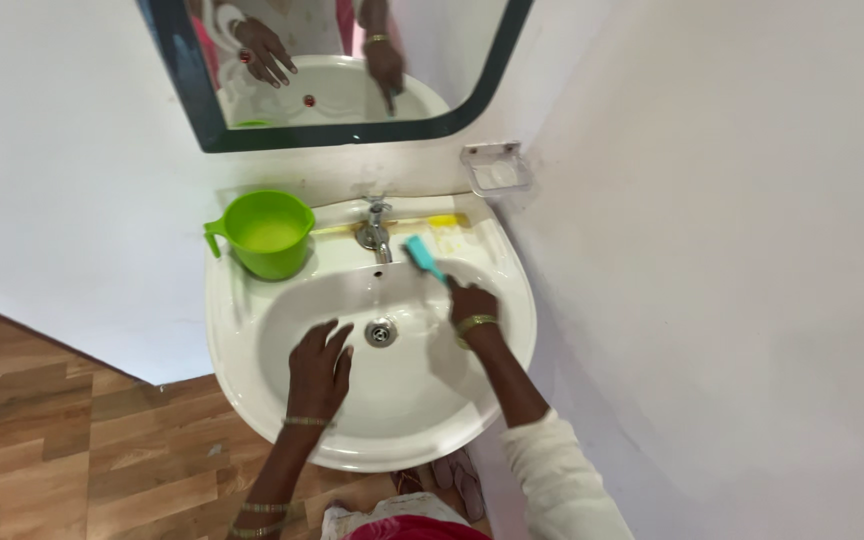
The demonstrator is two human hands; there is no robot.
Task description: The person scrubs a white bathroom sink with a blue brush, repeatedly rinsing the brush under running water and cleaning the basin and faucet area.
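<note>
while the left hand (318, 368) lies flat with fingers spread inside the white sink (242, 395) – just left of the drain (380, 333) – the right hand (472, 305) is closed around a teal brush (424, 258). the brush points up toward the tap (376, 232) (a green jug (267, 233) sits on the rim at back left).

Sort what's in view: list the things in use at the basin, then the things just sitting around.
In use:
right hand gripping teal brush
left hand flat in white basin

Sitting around:
green jug
tap
soap holder
mirror
</note>
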